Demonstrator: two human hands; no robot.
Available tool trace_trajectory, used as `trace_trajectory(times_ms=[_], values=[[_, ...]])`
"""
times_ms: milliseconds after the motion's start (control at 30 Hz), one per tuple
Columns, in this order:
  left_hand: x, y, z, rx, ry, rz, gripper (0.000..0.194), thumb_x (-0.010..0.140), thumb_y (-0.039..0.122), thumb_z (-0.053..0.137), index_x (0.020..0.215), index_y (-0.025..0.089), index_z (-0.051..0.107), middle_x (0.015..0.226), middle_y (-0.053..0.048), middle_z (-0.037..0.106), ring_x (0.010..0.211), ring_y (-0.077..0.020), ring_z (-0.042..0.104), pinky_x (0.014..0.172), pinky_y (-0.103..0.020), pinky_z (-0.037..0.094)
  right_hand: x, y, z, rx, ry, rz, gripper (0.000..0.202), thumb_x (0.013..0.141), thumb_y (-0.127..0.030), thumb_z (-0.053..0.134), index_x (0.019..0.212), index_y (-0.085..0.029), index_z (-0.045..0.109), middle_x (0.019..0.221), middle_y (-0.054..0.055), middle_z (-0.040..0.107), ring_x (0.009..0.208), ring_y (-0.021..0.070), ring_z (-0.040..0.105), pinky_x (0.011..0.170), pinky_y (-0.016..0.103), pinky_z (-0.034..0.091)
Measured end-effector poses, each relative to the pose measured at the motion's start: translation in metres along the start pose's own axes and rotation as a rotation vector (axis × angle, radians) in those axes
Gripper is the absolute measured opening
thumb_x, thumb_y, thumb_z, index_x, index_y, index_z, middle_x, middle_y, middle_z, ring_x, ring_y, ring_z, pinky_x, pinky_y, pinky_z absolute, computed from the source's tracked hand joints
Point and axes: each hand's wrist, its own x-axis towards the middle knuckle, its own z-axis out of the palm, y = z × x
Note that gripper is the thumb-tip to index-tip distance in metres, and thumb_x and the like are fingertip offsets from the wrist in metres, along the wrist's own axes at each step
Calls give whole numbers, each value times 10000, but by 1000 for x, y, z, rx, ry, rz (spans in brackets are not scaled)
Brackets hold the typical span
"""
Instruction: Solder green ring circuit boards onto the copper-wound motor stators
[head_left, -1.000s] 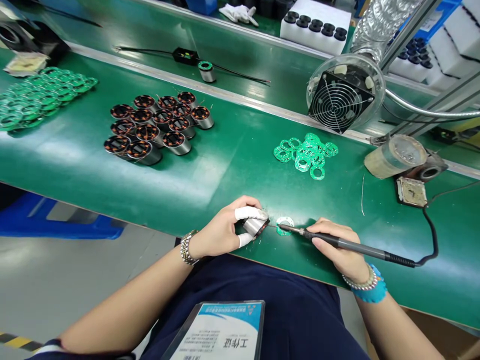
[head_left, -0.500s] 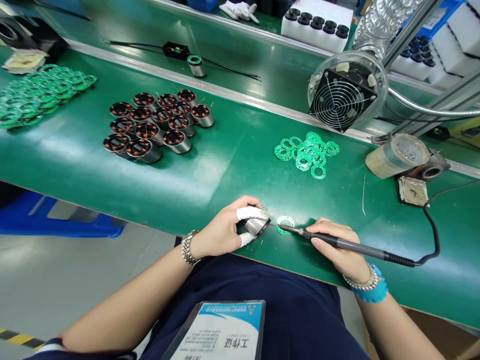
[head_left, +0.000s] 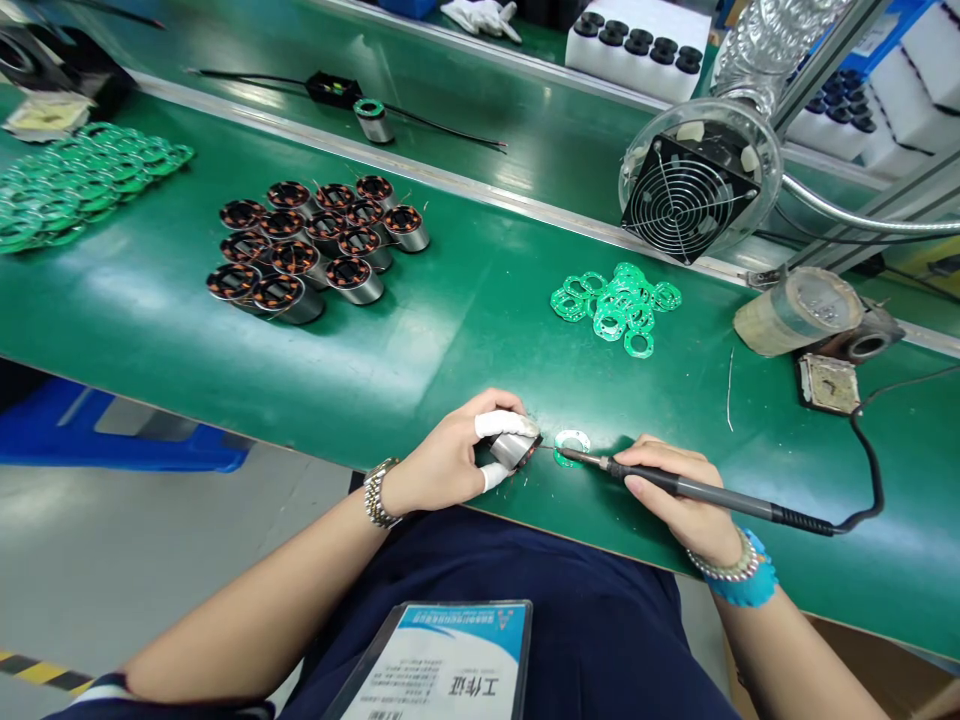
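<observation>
Tilted on its side, a silver motor stator (head_left: 510,451) is held between the white-covered fingers and thumb of my left hand (head_left: 450,455), its wound end facing right. My right hand (head_left: 679,490) grips a soldering iron (head_left: 720,493) like a pen, with the tip pointing left. Between the two hands a green ring-shaped circuit board (head_left: 573,437) lies on the bench. The iron's tip is over this ring, close to a thin wire that sticks out from the stator. Whether tip and wire touch I cannot tell.
Several wound stators (head_left: 298,262) stand at the left of the green bench, beside stacked ring boards (head_left: 82,190). More loose ring boards (head_left: 626,305) lie ahead. A fan (head_left: 673,212), a solder-wire tub (head_left: 796,312) and a sponge tray (head_left: 829,383) are at right; the iron's cord (head_left: 874,470) loops there.
Both hands, the stator and the soldering iron keep nearly the same positions. The view has shifted very slightly.
</observation>
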Motion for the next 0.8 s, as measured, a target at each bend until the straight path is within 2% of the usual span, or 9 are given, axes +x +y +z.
trace_trajectory(times_ms=[800], values=[[-2,-1,1,28,21,6,355,679,28,570,992,193,555,1063,-62,512,924,-164,558,787,-310,494,0,2,1,2,-12,-25,173,802,-174,585,948,-230,659,813,36,668,752,166,597,688,319,469]])
